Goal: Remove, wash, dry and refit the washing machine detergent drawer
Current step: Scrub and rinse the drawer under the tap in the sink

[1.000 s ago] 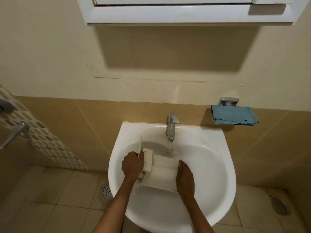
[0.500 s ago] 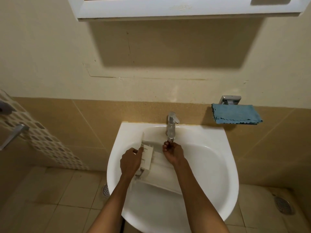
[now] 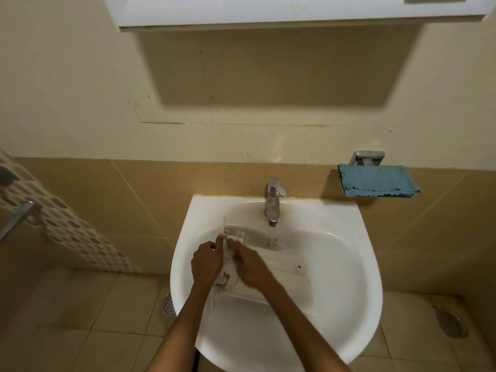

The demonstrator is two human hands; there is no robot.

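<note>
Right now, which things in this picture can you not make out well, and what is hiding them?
Head view only:
- detergent drawer: its front end is hidden by the left hand and right hand; its compartments cannot be seen.
- right hand: it is motion-blurred, so whether it grips or rubs the drawer is unclear.
- white cabinet: cut off by the top edge.
- metal bar: cut off by the left edge.

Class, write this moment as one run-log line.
stage: washing | drawer in sink | tap running | left hand grips drawer front | right hand on drawer, grip blurred | blue cloth untouched
</note>
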